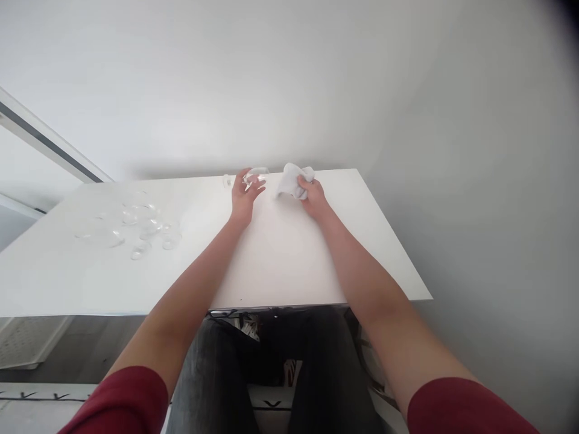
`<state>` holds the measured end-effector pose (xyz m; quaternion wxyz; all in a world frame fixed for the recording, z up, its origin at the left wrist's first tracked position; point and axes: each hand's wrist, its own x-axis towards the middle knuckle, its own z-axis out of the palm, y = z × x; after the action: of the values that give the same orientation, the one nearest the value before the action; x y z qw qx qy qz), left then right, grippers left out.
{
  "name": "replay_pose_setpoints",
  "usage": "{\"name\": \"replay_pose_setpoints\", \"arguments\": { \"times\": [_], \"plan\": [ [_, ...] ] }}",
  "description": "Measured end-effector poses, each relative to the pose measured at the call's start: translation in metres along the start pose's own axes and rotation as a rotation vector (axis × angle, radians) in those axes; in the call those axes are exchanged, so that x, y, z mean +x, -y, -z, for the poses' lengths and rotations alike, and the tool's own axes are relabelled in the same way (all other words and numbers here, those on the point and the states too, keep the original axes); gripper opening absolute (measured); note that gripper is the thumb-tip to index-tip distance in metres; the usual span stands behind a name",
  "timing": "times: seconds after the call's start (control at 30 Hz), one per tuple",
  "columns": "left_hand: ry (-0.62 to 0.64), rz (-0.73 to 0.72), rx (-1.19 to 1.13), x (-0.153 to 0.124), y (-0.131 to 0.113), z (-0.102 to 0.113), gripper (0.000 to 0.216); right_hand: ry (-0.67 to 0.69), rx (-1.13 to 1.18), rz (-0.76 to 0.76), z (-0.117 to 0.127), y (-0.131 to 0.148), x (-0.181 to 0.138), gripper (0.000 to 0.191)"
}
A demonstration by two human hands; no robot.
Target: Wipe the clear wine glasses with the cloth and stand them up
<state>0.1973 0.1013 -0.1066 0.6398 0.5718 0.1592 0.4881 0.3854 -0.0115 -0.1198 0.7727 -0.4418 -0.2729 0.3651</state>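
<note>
At the back edge of the white table, my left hand has its fingers curled around a clear glass bowl. The bowl is see-through, and its lower part is partly covered by the fingers. Just left of that hand, another small clear glass piece rests near the table's back edge. My right hand grips a bunched white cloth, thumb on top. The cloth hangs to the left of the right hand, a short gap from the bowl.
Several clear glass bowls stand on the table's left part, among them a larger bowl and a small one. A pale wall rises behind the table. Below left, a white perforated basket is on the floor.
</note>
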Motion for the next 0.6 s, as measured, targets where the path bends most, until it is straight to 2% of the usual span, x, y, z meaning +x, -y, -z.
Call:
{"name": "replay_pose_setpoints", "arguments": {
  "times": [0.07, 0.17, 0.3, 0.47, 0.6],
  "plan": [
    [0.060, -0.039, 0.086, 0.002, 0.014, -0.006, 0.059, -0.016, -0.059, 0.063, 0.000, -0.003, 0.002, 0.048],
    [0.140, -0.073, 0.160, 0.005, 0.029, -0.004, 0.068, -0.010, -0.160, 0.148, 0.002, -0.010, 0.005, 0.057],
    [0.176, -0.113, 0.193, 0.012, 0.046, 0.003, 0.063, 0.073, -0.300, 0.268, 0.007, -0.023, 0.011, 0.067],
    [0.099, -0.170, 0.260, 0.017, 0.057, 0.007, 0.058, 0.047, -0.453, 0.360, 0.000, -0.029, 0.005, 0.061],
    [0.078, -0.164, 0.223, 0.016, 0.055, 0.004, 0.050, 0.097, -0.397, 0.331, -0.016, -0.025, -0.008, 0.066]
  ]
}}
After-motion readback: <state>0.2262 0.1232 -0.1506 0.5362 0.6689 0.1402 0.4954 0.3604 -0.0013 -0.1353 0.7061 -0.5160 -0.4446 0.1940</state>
